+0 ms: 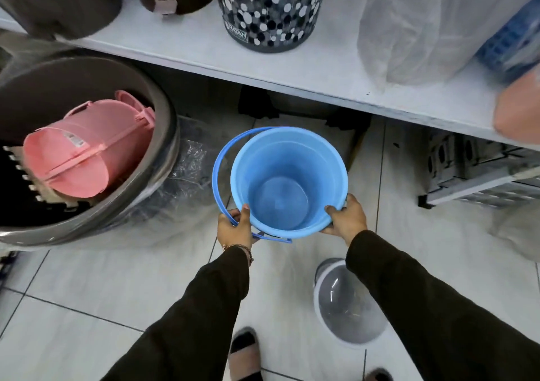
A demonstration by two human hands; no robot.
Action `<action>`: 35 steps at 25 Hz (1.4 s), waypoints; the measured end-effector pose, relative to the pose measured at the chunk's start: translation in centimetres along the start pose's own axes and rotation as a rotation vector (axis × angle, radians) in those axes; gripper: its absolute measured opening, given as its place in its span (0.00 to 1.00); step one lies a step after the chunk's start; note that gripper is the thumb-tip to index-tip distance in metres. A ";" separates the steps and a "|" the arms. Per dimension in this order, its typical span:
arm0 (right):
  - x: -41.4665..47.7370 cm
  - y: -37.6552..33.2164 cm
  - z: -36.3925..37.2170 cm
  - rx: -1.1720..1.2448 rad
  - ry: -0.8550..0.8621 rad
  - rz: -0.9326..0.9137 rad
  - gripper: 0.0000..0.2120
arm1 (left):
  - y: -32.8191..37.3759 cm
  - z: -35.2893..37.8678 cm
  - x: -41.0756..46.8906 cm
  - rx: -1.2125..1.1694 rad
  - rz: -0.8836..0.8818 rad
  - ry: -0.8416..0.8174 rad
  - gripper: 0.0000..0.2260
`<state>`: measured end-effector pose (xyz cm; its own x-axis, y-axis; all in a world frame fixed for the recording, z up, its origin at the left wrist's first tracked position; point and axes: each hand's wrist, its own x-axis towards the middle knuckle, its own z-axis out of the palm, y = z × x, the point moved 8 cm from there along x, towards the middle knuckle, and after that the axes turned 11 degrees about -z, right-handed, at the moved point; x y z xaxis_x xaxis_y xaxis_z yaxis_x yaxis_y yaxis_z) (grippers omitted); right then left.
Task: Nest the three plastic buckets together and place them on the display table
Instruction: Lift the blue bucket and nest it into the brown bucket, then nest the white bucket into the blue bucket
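The single head-worn camera looked steeply down, close over both sleeved forearms, toward the tiled floor (87,307).

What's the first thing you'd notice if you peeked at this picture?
The bright blue bucket in the middle, held by its rim with the left hand and the right hand. Next, the pink bucket lying on its side inside a big grey tub at the left.

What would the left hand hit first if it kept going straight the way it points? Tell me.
Probably nothing at first: the left hand, gripping the blue bucket, points toward the white table's edge. The floor between looks free; depth is hard to judge.
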<state>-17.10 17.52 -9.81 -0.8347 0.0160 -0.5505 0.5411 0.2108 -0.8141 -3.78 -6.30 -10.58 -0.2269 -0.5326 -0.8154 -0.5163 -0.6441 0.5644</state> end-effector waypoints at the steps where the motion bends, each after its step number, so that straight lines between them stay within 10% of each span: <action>1: 0.3 0.7 -0.1 -0.033 0.017 0.016 0.17 | -0.2 -0.1 0.4 0.056 -0.010 -0.005 0.08; 12: 0.0 8.4 0.3 -0.146 0.033 0.101 0.29 | -3.9 -2.4 4.5 0.643 0.002 0.023 0.36; 21: -5.1 21.6 -14.8 -0.689 0.172 0.271 0.40 | -20.5 -0.5 0.7 0.708 -0.143 -0.174 0.24; 27: -6.8 31.1 -16.2 0.067 0.088 0.446 0.20 | -30.9 4.6 -0.6 0.772 -0.028 -0.215 0.27; 31: -5.4 30.5 -20.4 0.137 0.295 0.268 0.05 | -31.0 8.2 -3.8 0.698 0.128 -0.200 0.23; 35: -5.9 23.1 -25.0 0.066 0.462 -0.030 0.11 | -28.3 10.7 -9.3 0.506 0.232 -0.282 0.23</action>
<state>-2.23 46.70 -20.71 -0.8002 0.4480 -0.3987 0.5090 0.1558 -0.8465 4.15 22.78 -20.33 -0.5541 -0.4173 -0.7203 -0.7387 -0.1524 0.6566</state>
